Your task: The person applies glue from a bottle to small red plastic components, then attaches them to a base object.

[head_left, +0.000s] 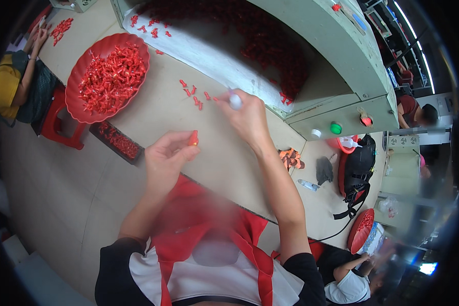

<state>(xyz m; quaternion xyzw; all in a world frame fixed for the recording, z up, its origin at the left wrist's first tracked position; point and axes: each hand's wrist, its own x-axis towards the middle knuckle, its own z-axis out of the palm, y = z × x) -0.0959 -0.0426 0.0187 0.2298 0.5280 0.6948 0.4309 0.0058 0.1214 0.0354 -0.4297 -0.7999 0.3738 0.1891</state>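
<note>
Over the near part of the table, my left hand (167,158) pinches a small red plastic piece (194,137) between thumb and fingers, with a bit of yellow at its lower end. My right hand (250,120) is closed around a small white bottle (235,101) with a narrow tip, which looks like a glue bottle. Beside its fingertips lies a red piece (215,99); whether they touch it I cannot tell. Several loose red pieces (194,91) are scattered on the table just left of that hand.
A red scalloped bowl (73,96) heaped with red pieces stands at left, with a dark tray (129,158) of small red parts below it. Ahead, a pale green metal cabinet (341,61) holds many more. At right are a black bag (359,166) and cable. Other people work nearby.
</note>
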